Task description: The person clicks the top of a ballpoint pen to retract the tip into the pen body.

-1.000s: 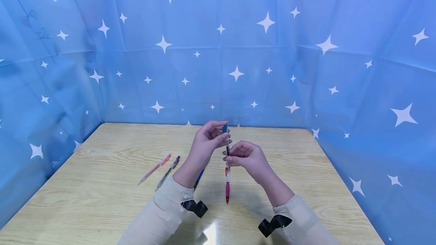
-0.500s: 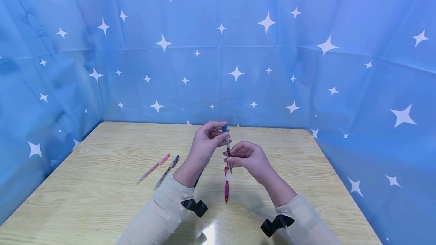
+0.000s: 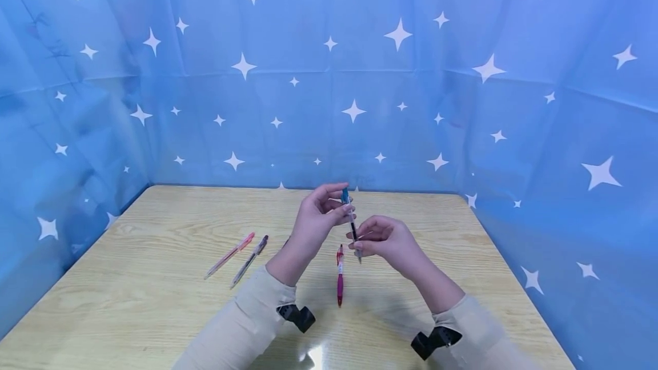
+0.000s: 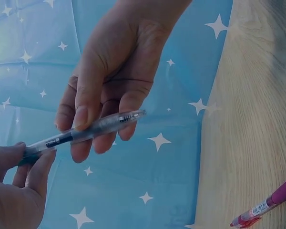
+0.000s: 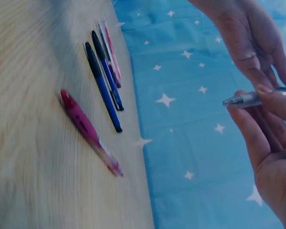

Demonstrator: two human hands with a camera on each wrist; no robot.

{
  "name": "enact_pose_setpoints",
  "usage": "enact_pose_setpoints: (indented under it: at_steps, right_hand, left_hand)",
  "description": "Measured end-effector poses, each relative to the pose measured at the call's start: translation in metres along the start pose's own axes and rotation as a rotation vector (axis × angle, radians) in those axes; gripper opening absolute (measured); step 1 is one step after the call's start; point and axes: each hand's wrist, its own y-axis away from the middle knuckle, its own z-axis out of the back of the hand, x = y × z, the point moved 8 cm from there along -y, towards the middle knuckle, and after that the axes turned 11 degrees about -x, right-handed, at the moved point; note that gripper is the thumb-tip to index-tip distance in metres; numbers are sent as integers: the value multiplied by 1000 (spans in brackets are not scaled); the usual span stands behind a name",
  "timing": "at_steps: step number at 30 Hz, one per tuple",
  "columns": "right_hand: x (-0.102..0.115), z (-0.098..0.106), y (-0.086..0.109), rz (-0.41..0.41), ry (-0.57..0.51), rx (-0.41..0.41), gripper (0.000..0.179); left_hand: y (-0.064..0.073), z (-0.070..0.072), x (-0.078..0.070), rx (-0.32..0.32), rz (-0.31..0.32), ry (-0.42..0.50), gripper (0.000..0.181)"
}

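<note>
A clear-barrelled pen (image 3: 352, 222) with a teal top and a dark refill is held steeply tilted between both hands over the table. My left hand (image 3: 315, 220) pinches its teal upper end. Lower down, near the tip, the thumb and fingers of my right hand (image 3: 386, 244) grip the barrel. In the left wrist view, the pen's pointed end (image 4: 128, 117) sticks out past the right thumb. Below the hands a magenta pen (image 3: 340, 278) lies on the table, apart from them.
Left of the left arm, a pink pen (image 3: 229, 256) and a dark clear-barrelled pen (image 3: 249, 261) lie on the wooden table (image 3: 128, 296). Two blue pens (image 5: 105, 88) with black ends show in the right wrist view. A blue starry curtain (image 3: 308, 90) surrounds the table.
Both hands have shifted slightly right with the pen. It leans more, its tip now right of the magenta pen, which it overlapped in view earlier. The right forearm has swung a little right.
</note>
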Motion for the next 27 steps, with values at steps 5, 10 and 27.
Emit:
enact_pose_setpoints:
  at_steps: [5, 10, 27]
  right_hand:
    - [-1, 22, 4, -17, 61, 8, 20]
    - [-8, 49, 8, -29, 134, -13, 21]
    - [-73, 115, 21, -149, 196, 1, 35]
  left_hand:
    - [1, -7, 4, 59, -22, -119, 57]
    - [1, -16, 15, 126, -24, -169, 63]
    - [8, -33, 72, 357, 93, -518, 54]
